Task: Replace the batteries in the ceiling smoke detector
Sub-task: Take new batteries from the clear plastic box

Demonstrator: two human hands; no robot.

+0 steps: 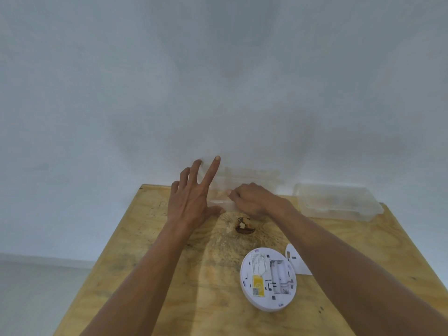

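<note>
Both my hands are up at the clear box at the far edge of the table, and the smoke detector waits face-down nearer to me.

I take the smoke detector (268,279) as my landmark: it lies on the plywood table (155,258) with its back up, battery bay uncovered and white batteries (282,275) sitting in it, a yellow label beside them. Just to its right, partly under my right forearm, lies the white mounting plate (296,261). Well beyond the detector, by the wall, stands the clear box (252,180); my left hand (191,197) is at its left side, fingers straight and spread, thumb low on the near edge. My right hand (254,198) sits curled over its near rim, fingertips pinching something pale there; I cannot tell what. Beyond and right of the detector rests a second clear container (337,202).
</note>
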